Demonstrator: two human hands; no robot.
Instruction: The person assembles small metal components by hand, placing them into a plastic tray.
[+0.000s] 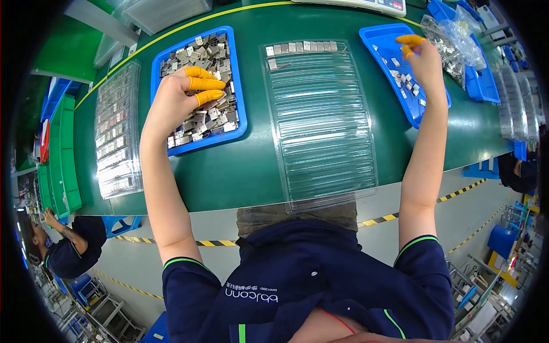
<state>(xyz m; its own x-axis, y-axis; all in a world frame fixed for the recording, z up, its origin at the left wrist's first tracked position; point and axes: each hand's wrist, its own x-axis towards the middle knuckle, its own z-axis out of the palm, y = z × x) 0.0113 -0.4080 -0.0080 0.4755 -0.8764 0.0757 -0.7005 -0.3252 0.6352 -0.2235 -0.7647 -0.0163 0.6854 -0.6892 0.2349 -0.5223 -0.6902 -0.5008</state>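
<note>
My left hand [180, 97] is over a blue tray [242, 114] heaped with small silvery metal pieces [209, 120]. Its yellow-capped fingers are drawn close together at the pieces; whatever lies between the tips is too small to make out. At the right, my right hand [426, 63] hovers over the upper end of another blue tray [380, 37], which holds scattered small white-and-metal pieces [405, 83]. Two of its fingers wear yellow caps and stand apart, nothing visible between them. Between the hands lies a clear ribbed plastic tray [320, 126], with a row of pieces [303, 47] along its far end.
A filled clear tray [117, 131] lies far left, beside green bins [60, 166]. Bagged parts [449, 48] and stacked clear trays [514, 103] are at the right. A scale [377, 4] stands at the back. Another person [74, 246] is at lower left.
</note>
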